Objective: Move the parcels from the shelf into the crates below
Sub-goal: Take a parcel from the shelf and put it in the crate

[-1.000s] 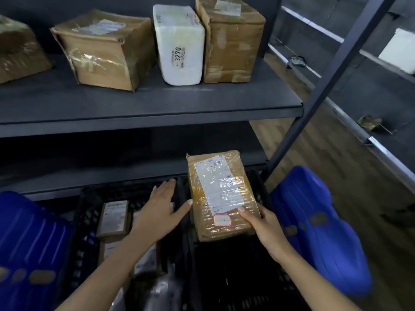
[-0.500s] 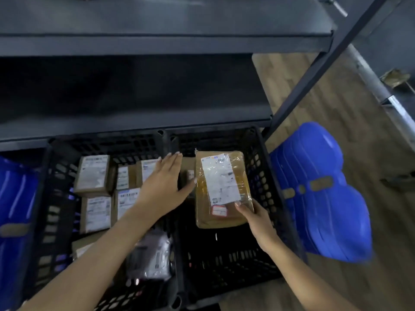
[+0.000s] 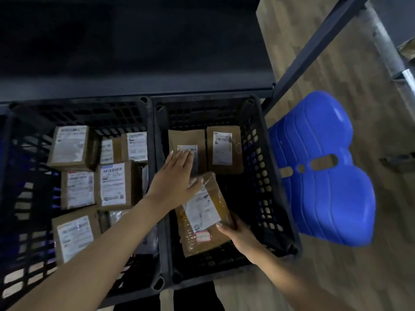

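Observation:
A brown taped parcel (image 3: 203, 214) with a white label lies tilted inside the right black crate (image 3: 268, 176). My right hand (image 3: 241, 235) grips its near right edge. My left hand (image 3: 175, 178) rests flat on its far left corner, fingers spread over it. Two more brown parcels (image 3: 206, 147) lie side by side at the far end of the same crate. The left black crate (image 3: 78, 111) holds several labelled parcels (image 3: 113, 184). The shelf with the other parcels is out of view.
A dark lower shelf board (image 3: 134, 86) overhangs the far ends of the crates. A slanted metal shelf post (image 3: 314, 48) rises at the right. A blue plastic seat (image 3: 323, 171) lies on the wooden floor right of the crates.
Both hands have lowered the brown parcel from above the crates down into the right crate. My view has tilted downward, so the upper shelf has left the frame.

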The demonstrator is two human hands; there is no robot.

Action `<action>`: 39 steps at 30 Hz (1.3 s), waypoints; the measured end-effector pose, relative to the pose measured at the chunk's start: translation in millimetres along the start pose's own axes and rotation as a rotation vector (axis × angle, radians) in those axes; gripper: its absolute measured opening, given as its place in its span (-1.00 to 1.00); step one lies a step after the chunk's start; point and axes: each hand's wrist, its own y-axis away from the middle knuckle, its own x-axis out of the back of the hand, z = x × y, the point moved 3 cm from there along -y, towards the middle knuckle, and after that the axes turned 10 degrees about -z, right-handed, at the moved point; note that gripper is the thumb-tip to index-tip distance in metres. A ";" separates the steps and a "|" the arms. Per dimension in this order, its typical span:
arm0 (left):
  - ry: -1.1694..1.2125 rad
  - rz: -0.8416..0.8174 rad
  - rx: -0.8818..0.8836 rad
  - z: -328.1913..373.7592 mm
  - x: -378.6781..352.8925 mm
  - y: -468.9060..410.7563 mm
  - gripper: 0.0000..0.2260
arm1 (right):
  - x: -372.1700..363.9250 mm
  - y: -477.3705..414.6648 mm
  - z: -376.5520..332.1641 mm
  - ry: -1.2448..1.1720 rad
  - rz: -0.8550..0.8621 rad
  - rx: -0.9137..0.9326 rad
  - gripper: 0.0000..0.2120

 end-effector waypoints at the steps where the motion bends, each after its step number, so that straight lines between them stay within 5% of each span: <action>1: 0.001 -0.030 0.003 0.7 -6.7 -0.4 -0.32 | 0.4 -3.6 3.4 0.011 -0.012 -0.029 -0.61; 21: -0.235 -0.374 0.038 -1.8 -90.3 -13.4 -0.35 | 2.4 -84.3 53.3 0.052 -0.222 -0.268 -0.49; 30: -0.256 -0.357 0.032 1.2 -103.4 -16.9 -0.38 | 11.2 -87.7 57.8 0.137 -0.264 -0.310 -0.45; 35: -0.237 -0.355 -0.003 1.3 -84.9 -15.8 -0.36 | 9.0 -86.3 29.3 0.167 -0.030 -0.115 -0.73; 39: -0.183 -0.267 -0.025 1.4 -44.0 -19.1 -0.34 | 25.5 -71.7 -44.5 0.393 0.211 0.167 -0.46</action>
